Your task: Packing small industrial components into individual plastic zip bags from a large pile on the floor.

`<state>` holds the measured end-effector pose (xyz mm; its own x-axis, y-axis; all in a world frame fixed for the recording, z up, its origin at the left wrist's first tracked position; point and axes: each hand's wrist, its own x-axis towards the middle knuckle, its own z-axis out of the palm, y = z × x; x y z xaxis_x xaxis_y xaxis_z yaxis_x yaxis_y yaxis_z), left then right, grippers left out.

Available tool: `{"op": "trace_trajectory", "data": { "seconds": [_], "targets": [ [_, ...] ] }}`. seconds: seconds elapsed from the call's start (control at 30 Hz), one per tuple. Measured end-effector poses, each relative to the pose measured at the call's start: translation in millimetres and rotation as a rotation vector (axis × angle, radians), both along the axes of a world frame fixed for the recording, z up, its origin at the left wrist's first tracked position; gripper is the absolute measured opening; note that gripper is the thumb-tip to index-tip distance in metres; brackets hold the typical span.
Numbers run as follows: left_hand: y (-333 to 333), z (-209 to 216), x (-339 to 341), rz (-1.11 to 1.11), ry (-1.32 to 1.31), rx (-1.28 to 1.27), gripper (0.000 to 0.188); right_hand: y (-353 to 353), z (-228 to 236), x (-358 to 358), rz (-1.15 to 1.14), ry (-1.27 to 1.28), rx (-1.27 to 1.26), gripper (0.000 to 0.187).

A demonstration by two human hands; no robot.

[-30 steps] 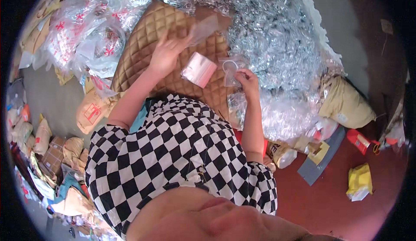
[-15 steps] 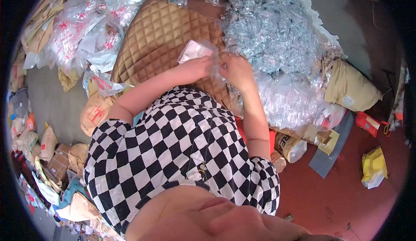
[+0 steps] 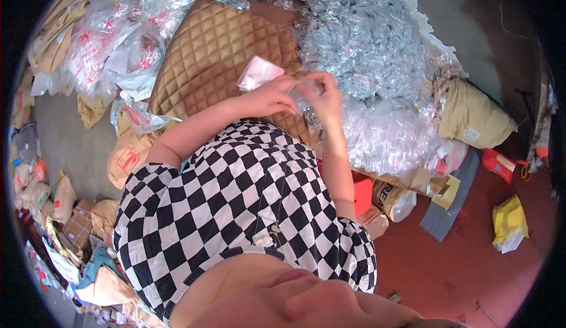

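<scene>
My left hand [image 3: 275, 97] and my right hand [image 3: 324, 99] meet over a brown quilted cloth [image 3: 203, 56]. Between them is a small, thin piece of clear plastic [image 3: 304, 91], perhaps a little bag; its outline is hard to make out. The right thumb and fingers curl round it from the right, and the left fingers pinch at its other side. Just beyond my left hand, a small stack of clear, pink-edged plastic bags [image 3: 257, 72] lies on the cloth, not gripped by either hand.
A large heap of clear plastic pieces [image 3: 371, 56] covers the right and far side. Clear bags with red prints [image 3: 97, 51] pile up at left. A brown paper sack [image 3: 476, 114] leans at far right. A yellow package [image 3: 510, 222] lies on the red floor.
Both hands have turned and curled closer about the clear plastic. It has moved off the stack of bags, which now shows more fully. The whole view has shifted slightly.
</scene>
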<state>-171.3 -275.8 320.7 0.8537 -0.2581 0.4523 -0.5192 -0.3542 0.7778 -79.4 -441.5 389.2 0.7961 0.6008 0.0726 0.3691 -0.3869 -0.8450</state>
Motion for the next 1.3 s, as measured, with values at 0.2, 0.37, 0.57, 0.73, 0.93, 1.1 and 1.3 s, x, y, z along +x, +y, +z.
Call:
{"op": "trace_trajectory", "data": {
  "seconds": [0.2, 0.37, 0.57, 0.73, 0.93, 1.1, 1.3],
  "targets": [
    [-6, -9, -1, -0.002, -0.044, -0.065, 0.016, -4, 14, -10, 0.128, -0.121, -0.077, 0.044],
    [-1, 2, 7, 0.054, -0.034, -0.111, 0.015, -37, 12, -1, 0.033, 0.243, 0.045, 0.046],
    [-2, 2, 4, 0.050, -0.083, 0.019, 0.013, -17, 24, -17, 0.036, -0.385, -0.369, 0.027],
    [-8, 8, 4, 0.039, -0.078, 0.048, 0.013, -17, 16, -9, 0.269, -0.414, -0.239, 0.021],
    [-4, 12, 10, -0.006, -0.027, 0.032, 0.014, -9, 22, -5, -0.284, 0.404, 0.503, 0.012],
    [-12, 8, 16, 0.032, -0.068, 0.106, 0.015, -13, -4, -27, -0.093, -0.141, 0.223, 0.029],
    [-8, 12, 21, -0.029, 0.071, -0.037, 0.012, -55, 13, -12, 0.344, -0.562, -0.210, 0.025]
  ]
}}
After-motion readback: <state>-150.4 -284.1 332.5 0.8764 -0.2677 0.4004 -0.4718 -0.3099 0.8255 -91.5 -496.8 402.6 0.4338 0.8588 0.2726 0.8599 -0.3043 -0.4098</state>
